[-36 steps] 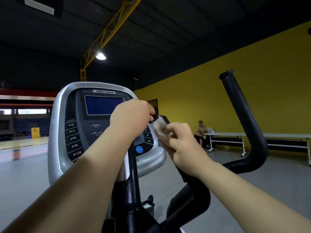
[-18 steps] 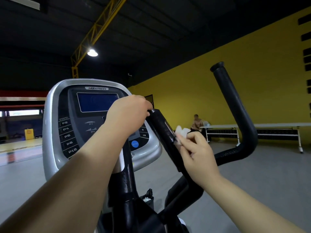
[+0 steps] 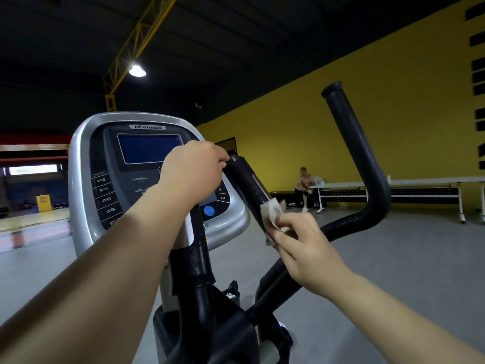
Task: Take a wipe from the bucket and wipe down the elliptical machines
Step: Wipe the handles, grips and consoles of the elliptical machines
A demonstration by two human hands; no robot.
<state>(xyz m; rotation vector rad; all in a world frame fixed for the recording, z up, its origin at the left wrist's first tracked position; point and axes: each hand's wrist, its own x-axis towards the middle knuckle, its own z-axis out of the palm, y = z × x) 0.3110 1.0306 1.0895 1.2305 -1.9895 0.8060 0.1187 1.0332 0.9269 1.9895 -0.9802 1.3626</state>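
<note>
The wipe [image 3: 273, 212] is out: the right hand [image 3: 308, 249] pinches it on the inner handle [image 3: 248, 183] — the left hand [image 3: 194, 170] grips its top. The console [image 3: 110, 158] and the tall handle [image 3: 359, 153] probably remain.

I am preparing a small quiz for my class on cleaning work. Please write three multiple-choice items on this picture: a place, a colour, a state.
1. Where is the wipe?
A) on the floor
B) on the table
C) against the bar, held by the right hand

2. What colour is the round button on the console?
A) blue
B) red
C) green

3. What does the left hand do?
A) hangs open
B) grips the bar's top end
C) holds the wipe

Key: 1 C, the right hand presses it on the bar; 2 A, it shows blue; 3 B, it curls round the bar's end.
</note>
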